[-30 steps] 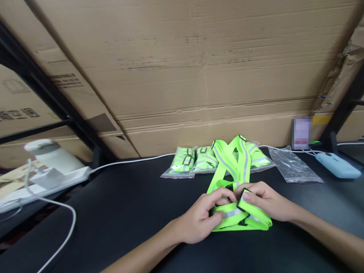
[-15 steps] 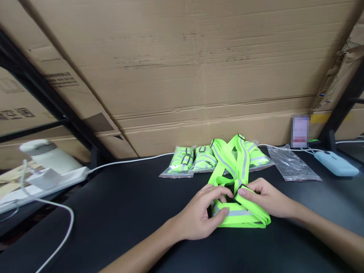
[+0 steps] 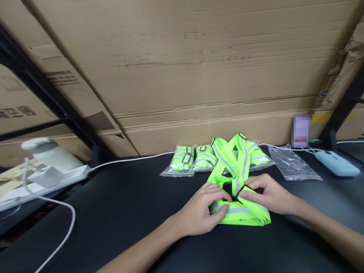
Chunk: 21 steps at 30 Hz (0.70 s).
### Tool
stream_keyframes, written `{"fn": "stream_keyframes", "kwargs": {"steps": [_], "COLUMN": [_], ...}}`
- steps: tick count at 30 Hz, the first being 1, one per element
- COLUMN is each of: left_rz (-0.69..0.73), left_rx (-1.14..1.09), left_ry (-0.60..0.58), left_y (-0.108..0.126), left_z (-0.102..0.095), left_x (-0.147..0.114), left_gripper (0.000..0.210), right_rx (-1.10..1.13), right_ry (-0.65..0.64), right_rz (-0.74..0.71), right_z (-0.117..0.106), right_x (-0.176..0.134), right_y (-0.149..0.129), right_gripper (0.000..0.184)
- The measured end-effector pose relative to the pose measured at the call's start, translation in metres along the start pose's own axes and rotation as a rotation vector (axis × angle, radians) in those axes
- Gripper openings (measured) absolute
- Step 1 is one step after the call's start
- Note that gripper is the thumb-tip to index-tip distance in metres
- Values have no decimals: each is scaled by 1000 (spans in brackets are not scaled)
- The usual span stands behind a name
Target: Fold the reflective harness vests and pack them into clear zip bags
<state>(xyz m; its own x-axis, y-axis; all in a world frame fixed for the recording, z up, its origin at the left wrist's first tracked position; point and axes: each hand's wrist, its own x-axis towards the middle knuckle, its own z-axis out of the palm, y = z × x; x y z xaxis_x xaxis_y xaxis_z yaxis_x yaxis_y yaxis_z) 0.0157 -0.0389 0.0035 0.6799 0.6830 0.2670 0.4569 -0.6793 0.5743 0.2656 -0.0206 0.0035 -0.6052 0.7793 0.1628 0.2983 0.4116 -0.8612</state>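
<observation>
A neon-yellow reflective vest made of elastic straps with grey stripes lies on the black table. Its lower band is folded in layers in front of me, while the shoulder straps stretch away, crossing over bagged pieces. My left hand is curled over the left end of the folded band, thumb in front and fingers partly hidden behind. Between thumb and fingers, my right hand pinches the band's right part, just beside a black buckle.
Several clear bags with folded neon vests line the cardboard wall. To their right are a flat clear bag, a phone and a light-blue power bank. A white bottle, power strip and cable lie left.
My right hand has shifted slightly up with the buckle and band end. The gap between the straps beside my left fingers looks wider. Otherwise the hands stay in place.
</observation>
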Motion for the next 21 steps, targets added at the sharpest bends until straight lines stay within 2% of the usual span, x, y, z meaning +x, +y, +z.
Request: {"fn": "stream_keyframes", "kwargs": {"steps": [4, 10, 14, 17, 21], "left_rz": [27, 28, 15, 76, 146], "left_rx": [25, 59, 9, 8, 115], "left_ry": [-19, -22, 51, 138, 190], "left_y": [1, 3, 5, 6, 7], "left_z": [1, 4, 9, 12, 14], "left_x": [1, -1, -3, -3, -2], "left_gripper": [16, 15, 38, 49, 44], "right_rx": [44, 11, -63, -131, -119], "right_ry": [-31, -32, -31, 42, 161], "right_rz": [67, 34, -5, -121, -332], "right_z": [-1, -1, 2, 7, 12], "right_x": [0, -1, -2, -2, -1], "right_y": [2, 6, 10, 10, 5], "right_gripper": [54, 52, 50, 51, 44]}}
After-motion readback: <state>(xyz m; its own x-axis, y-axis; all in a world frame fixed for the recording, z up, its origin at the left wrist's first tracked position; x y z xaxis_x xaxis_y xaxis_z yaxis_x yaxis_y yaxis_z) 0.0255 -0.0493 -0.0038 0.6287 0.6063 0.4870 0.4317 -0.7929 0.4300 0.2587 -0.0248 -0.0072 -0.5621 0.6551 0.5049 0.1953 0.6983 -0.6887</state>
